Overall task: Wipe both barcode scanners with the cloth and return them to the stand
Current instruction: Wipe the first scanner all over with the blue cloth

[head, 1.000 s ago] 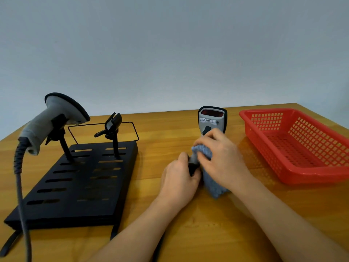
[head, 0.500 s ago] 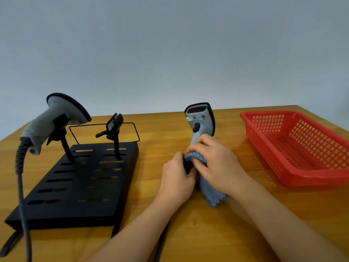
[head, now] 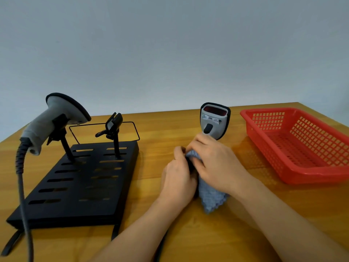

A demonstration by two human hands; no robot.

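Left hand grips the scanner handle upright, steadying it while right hand fingers clasp the cloth around it.

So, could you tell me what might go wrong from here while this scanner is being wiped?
The left hand grips only the handle of the held scanner, so the right hand rubbing with the cloth might twist it loose. Its cable trails off the table edge and could snag when it goes back to the empty cradle.

Glossy wooden table; matt black stand; knobbly blue cloth; red plastic basket.
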